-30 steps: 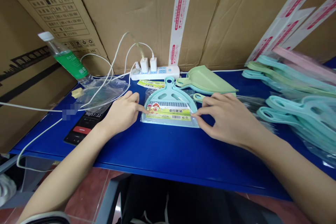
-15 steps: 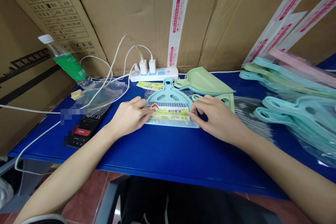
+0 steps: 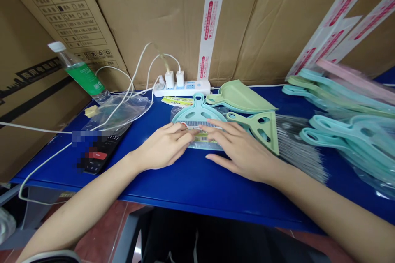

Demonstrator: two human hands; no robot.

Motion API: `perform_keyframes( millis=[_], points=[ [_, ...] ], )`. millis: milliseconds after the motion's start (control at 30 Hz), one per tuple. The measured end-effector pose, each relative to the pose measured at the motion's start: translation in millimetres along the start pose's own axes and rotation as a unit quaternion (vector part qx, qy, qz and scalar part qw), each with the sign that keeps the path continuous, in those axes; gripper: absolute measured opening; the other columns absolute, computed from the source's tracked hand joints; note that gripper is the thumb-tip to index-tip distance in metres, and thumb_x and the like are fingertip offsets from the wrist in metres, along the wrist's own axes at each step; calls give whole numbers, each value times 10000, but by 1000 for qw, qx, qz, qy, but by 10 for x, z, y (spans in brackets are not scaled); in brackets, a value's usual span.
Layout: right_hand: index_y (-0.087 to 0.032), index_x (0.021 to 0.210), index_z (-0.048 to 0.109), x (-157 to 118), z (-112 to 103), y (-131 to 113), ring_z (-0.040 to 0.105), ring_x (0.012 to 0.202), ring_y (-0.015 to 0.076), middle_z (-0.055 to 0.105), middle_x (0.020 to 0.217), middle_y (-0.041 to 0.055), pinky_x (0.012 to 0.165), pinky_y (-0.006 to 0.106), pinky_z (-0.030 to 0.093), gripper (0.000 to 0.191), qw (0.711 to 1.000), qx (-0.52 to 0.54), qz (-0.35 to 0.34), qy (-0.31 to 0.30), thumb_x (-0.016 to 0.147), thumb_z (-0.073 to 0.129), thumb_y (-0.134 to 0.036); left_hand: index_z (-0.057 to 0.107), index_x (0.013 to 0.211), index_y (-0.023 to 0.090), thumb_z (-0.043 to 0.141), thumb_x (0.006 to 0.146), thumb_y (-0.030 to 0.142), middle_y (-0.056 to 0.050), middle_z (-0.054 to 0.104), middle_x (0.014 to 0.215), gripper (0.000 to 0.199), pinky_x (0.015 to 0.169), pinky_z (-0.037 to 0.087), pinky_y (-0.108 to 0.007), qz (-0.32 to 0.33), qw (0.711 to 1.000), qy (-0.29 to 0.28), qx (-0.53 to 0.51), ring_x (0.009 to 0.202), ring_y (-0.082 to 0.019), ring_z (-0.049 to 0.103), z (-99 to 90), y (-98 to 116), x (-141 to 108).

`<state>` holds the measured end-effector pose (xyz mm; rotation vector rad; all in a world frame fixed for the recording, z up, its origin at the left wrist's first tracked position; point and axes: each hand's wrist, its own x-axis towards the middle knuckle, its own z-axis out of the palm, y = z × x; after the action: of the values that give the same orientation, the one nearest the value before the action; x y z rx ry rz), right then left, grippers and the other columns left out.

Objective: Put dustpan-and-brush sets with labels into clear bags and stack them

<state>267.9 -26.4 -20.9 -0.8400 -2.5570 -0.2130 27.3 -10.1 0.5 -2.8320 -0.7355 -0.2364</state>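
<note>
The bagged blue dustpan (image 3: pixel 199 109) lies in front of the power strip (image 3: pixel 202 86). Over it, the right hand (image 3: pixel 243 148) spreads loose; the left hand (image 3: pixel 163 144) curls, grip unclear. Probably light, stiff, slick-wrapped: take its handle (image 3: pixel 198 103).

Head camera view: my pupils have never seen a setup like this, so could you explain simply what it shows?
There is no machine: these are a person's bare hands, filmed by a camera worn on the head, looking forward and down. The left hand and right hand lie over a bagged light-blue dustpan set on a blue table; neither clearly grips it. To the right are a green dustpan, a green brush with grey bristles and more bagged sets. To the left are a phone, a clear plastic bag and a bottle. A white power strip lies at the back.
</note>
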Motion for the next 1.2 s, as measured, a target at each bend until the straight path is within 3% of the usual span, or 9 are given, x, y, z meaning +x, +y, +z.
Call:
perform_keyframes(
  millis=[167, 333, 633, 967, 1067, 1200],
  points=[
    [-135, 1231, 589, 0, 63, 18, 456, 1372, 318, 750, 1090, 135, 1007, 537, 472, 327, 998, 36, -9, -53, 985, 494, -327, 580, 1000, 144, 321, 1003, 176, -123, 694, 1042, 261, 855, 477, -355, 0, 999, -27, -18, 946, -226, 550, 30, -1, 16],
    [-124, 1290, 586, -19, 75, 53, 453, 1376, 296, 752, 1115, 138, 1042, 537, 444, 373, 998, 8, 3, -61, 1005, 453, -324, 578, 1114, 136, 300, 1030, 233, -84, 672, 862, 307, 815, 463, -349, -10, 1000, -17, 4, 877, -226, 532, 25, -8, 17],
    [-152, 1039, 691, -70, -108, 156, 580, 1263, 276, 741, 1151, 146, 1058, 506, 445, 329, 997, -37, -14, -66, 1021, 419, -336, 637, 1080, 157, 313, 1036, 272, -49, 608, 751, 347, 687, 433, -313, -89, 995, -45, 1, 739, -212, 511, -105, -50, -26],
    [-219, 865, 722, -112, -244, 298, 684, 1089, 287, 789, 912, 55, 996, 529, 461, 346, 997, -54, 3, -63, 1014, 417, -283, 652, 888, 190, 420, 999, 302, 2, 469, 629, 280, 615, 448, -292, -217, 971, -73, 70, 647, -206, 556, -178, -126, -72],
    [-215, 831, 720, -103, -243, 274, 704, 976, 278, 772, 817, 56, 953, 505, 473, 363, 997, -59, 16, -43, 1012, 412, -276, 647, 855, 198, 423, 988, 303, 6, 467, 606, 280, 575, 431, -285, -231, 965, -74, 95, 614, -204, 548, -189, -110, -54],
    [-208, 768, 689, -69, -251, 197, 660, 806, 244, 693, 715, 73, 773, 400, 498, 373, 995, -67, 50, -51, 1004, 412, -289, 639, 829, 188, 416, 982, 272, 0, 494, 601, 283, 549, 413, -273, -202, 972, -57, 108, 605, -194, 552, -180, -107, -54]
  ],
)
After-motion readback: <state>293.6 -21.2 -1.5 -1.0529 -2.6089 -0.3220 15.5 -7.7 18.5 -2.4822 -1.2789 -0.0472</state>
